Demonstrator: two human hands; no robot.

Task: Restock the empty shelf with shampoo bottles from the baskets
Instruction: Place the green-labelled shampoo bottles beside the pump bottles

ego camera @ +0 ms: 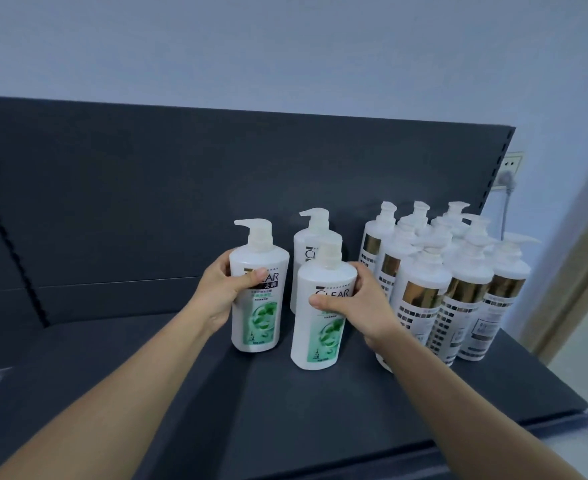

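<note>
On dark shelf (285, 393), bottles (424, 292) stand before grey wall (285, 46).

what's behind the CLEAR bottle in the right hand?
A third CLEAR bottle stands behind the right hand's bottle; its pump and shoulder show, but its lower body and base are covered.

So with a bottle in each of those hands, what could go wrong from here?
1. The right hand sets its green-label bottle close beside the gold-band bottles; a nudge of the wrist could topple that tightly packed group.
2. A third green-label bottle stands just behind; pushing the held one back might knock it over.
3. The left hand grips its bottle from the side only, so it could tip if released before it stands flat on the shelf.
</note>
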